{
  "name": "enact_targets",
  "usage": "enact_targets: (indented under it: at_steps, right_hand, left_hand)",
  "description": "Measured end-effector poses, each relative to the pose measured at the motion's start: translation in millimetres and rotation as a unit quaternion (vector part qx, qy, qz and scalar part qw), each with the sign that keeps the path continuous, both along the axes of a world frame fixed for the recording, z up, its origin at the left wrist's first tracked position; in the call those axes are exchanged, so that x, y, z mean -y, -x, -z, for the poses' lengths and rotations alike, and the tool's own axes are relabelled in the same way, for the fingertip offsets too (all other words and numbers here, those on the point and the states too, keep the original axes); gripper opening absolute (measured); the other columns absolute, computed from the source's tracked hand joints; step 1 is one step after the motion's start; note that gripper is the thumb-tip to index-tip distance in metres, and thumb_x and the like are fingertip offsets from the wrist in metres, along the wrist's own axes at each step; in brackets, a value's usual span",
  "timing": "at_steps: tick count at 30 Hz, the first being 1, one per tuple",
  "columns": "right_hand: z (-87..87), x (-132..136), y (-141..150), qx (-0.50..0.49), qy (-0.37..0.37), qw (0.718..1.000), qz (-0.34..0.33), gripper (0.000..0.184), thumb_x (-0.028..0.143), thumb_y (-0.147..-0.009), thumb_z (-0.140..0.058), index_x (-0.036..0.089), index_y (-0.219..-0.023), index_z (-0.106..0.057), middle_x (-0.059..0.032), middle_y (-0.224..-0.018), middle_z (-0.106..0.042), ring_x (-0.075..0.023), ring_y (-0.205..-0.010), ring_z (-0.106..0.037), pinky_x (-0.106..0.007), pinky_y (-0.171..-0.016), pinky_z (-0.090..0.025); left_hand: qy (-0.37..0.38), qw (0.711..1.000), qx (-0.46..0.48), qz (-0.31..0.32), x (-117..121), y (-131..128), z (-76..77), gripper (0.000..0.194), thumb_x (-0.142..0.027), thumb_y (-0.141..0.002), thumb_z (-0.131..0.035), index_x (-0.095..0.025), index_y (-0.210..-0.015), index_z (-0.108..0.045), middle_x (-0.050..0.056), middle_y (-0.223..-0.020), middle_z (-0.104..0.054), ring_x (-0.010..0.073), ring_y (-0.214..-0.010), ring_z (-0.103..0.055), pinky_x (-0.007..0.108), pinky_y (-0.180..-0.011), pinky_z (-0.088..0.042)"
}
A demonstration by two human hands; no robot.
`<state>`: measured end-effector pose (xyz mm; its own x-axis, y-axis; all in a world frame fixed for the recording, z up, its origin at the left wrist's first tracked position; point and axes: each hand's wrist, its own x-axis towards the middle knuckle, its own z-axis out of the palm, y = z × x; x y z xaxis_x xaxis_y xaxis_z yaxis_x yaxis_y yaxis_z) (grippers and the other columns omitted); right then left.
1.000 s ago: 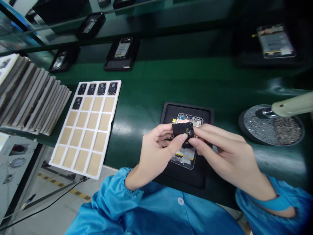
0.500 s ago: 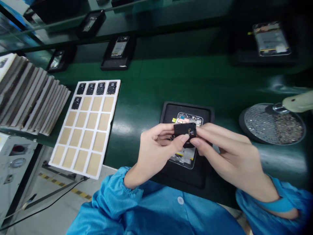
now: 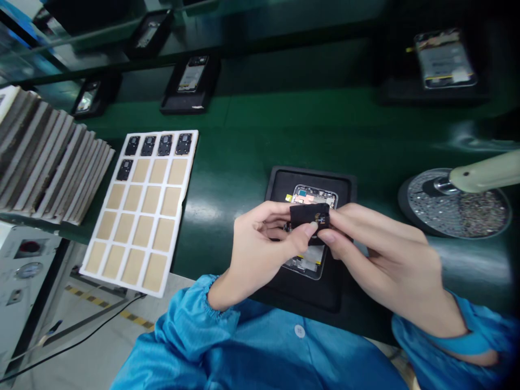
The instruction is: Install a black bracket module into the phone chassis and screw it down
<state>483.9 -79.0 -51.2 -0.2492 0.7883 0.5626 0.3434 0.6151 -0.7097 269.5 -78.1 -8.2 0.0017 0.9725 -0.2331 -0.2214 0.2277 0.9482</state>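
Hands meet over the middle of the green bench in the head view. The left hand (image 3: 260, 249) and the right hand (image 3: 385, 260) both pinch a small black module (image 3: 309, 215), each with fingers drawn narrow, thumb below and forefinger above, one hand at each end of it. The module is held in the air just above an opened phone (image 3: 311, 254), which lies in a black tray (image 3: 280, 187) near the front edge of the bench (image 3: 235, 179); whether the module touches the phone cannot be told.

Well to the left lies a white tray (image 3: 140, 211) of tan pockets, with five small black parts in its far corner and the other pockets bare. Beyond it, more such trays stand stacked on edge (image 3: 44, 162). To the right sits a round dish of screws (image 3: 455, 208), with a pale tool (image 3: 485, 173) across it. Blue sleeves (image 3: 190, 325) cover both forearms.
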Motion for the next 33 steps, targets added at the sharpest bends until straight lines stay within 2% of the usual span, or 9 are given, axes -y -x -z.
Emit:
enact_targets:
  at_steps: [4, 8, 14, 20, 23, 25, 28, 31, 33]
  right_hand:
    - [-2.8, 2.0, 2.2, -0.004, 0.007, 1.0, 0.003, 0.055, 0.012, -0.119, -0.078, 0.039, -0.166, -0.087, -0.0081, -0.119, -0.088, -0.0302, -0.09, -0.089, -0.042, -0.076, -0.079]
    - [-4.4, 4.4, 2.1, 0.008, 0.006, 1.0, -0.001, 0.063, 0.008, -0.117, -0.079, 0.04, -0.172, -0.083, -0.0085, -0.124, -0.088, -0.0301, -0.096, -0.09, -0.04, -0.079, -0.078]
    - [-5.1, 3.5, 0.0, 0.001, 0.022, 1.0, -0.014, 0.048, 0.01, -0.119, -0.078, 0.03, -0.162, -0.089, -0.0097, -0.119, -0.089, -0.0241, -0.093, -0.089, -0.032, -0.081, -0.077]
    - [-6.1, 2.1, 3.1, -0.027, 0.063, 0.998, -0.017, 0.041, 0.014, -0.118, -0.081, 0.031, -0.154, -0.094, -0.008, -0.115, -0.091, -0.0242, -0.088, -0.09, -0.033, -0.081, -0.079]
    - [-5.1, 2.5, 3.2, -0.036, 0.087, 0.996, -0.013, 0.036, 0.018, -0.119, -0.083, 0.031, -0.151, -0.096, -0.0069, -0.113, -0.091, -0.0221, -0.081, -0.088, -0.033, -0.082, -0.08]
    - [-4.2, 3.5, 1.8, -0.048, 0.114, 0.992, -0.002, 0.033, 0.025, -0.12, -0.084, 0.034, -0.149, -0.097, -0.0056, -0.114, -0.092, -0.0179, -0.066, -0.08, -0.033, -0.076, -0.08]
    - [-3.1, 5.4, -0.8, -0.063, 0.137, 0.988, 0.014, 0.032, 0.031, -0.122, -0.086, 0.042, -0.15, -0.096, -0.003, -0.122, -0.094, -0.0105, -0.048, -0.064, -0.028, -0.06, -0.072]
    - [-3.1, 6.5, -2.1, -0.067, 0.15, 0.986, 0.014, 0.033, 0.03, -0.123, -0.084, 0.045, -0.151, -0.095, -0.0008, -0.115, -0.095, -0.009, -0.045, -0.061, -0.023, -0.051, -0.065]
    - [-3.7, 6.8, -1.9, -0.062, 0.145, 0.987, 0.017, 0.035, 0.029, -0.124, -0.083, 0.045, -0.152, -0.094, -0.0019, -0.121, -0.095, -0.0086, -0.044, -0.06, -0.023, -0.047, -0.061]
  left_hand:
    - [0.005, 1.0, 0.014, 0.01, -1.3, -0.7, -1.5, 0.047, -0.04, -0.069, -0.128, -0.023, -0.093, -0.092, 0.008, -0.1, -0.097, 0.029, -0.092, -0.093, 0.033, -0.071, -0.074]
    - [0.006, 1.0, 0.016, 0.008, -2.1, -2.0, -2.6, 0.048, -0.039, -0.067, -0.129, -0.025, -0.088, -0.088, 0.006, -0.095, -0.095, 0.0268, -0.089, -0.09, 0.032, -0.071, -0.071]
    - [0.036, 0.999, 0.036, 0.008, -2.6, -1.6, -1.5, 0.055, -0.043, -0.061, -0.131, -0.024, -0.081, -0.082, 0.004, -0.088, -0.092, 0.0235, -0.081, -0.086, 0.032, -0.07, -0.068]
    - [0.055, 0.996, 0.074, 0.006, -1.8, -6.1, 9.7, 0.06, -0.046, -0.062, -0.131, -0.024, -0.081, -0.078, -0.001, -0.087, -0.09, 0.0186, -0.08, -0.086, 0.031, -0.08, -0.073]
    - [0.066, 0.993, 0.093, 0.005, -0.1, -9.1, 13.2, 0.058, -0.046, -0.067, -0.129, -0.025, -0.083, -0.077, 0.0, -0.089, -0.09, 0.0193, -0.085, -0.087, 0.034, -0.088, -0.075]
    - [0.071, 0.993, 0.096, 0.007, 1.6, -9.3, 12.2, 0.056, -0.045, -0.068, -0.129, -0.025, -0.087, -0.08, 0.001, -0.092, -0.091, 0.0211, -0.09, -0.089, 0.036, -0.092, -0.076]
    - [0.079, 0.992, 0.098, 0.016, 4.7, -7.6, 8.2, 0.058, -0.042, -0.064, -0.13, -0.025, -0.097, -0.085, 0.003, -0.099, -0.094, 0.0241, -0.094, -0.091, 0.036, -0.09, -0.077]
    - [0.091, 0.989, 0.113, 0.028, 7.6, -6.1, 5.3, 0.06, -0.038, -0.063, -0.13, -0.025, -0.105, -0.089, 0.004, -0.107, -0.095, 0.0238, -0.09, -0.091, 0.035, -0.083, -0.077]
    - [0.09, 0.987, 0.127, 0.027, 8.4, -6.4, 4.9, 0.057, -0.036, -0.065, -0.129, -0.025, -0.105, -0.089, 0.003, -0.107, -0.095, 0.0215, -0.084, -0.089, 0.033, -0.079, -0.075]
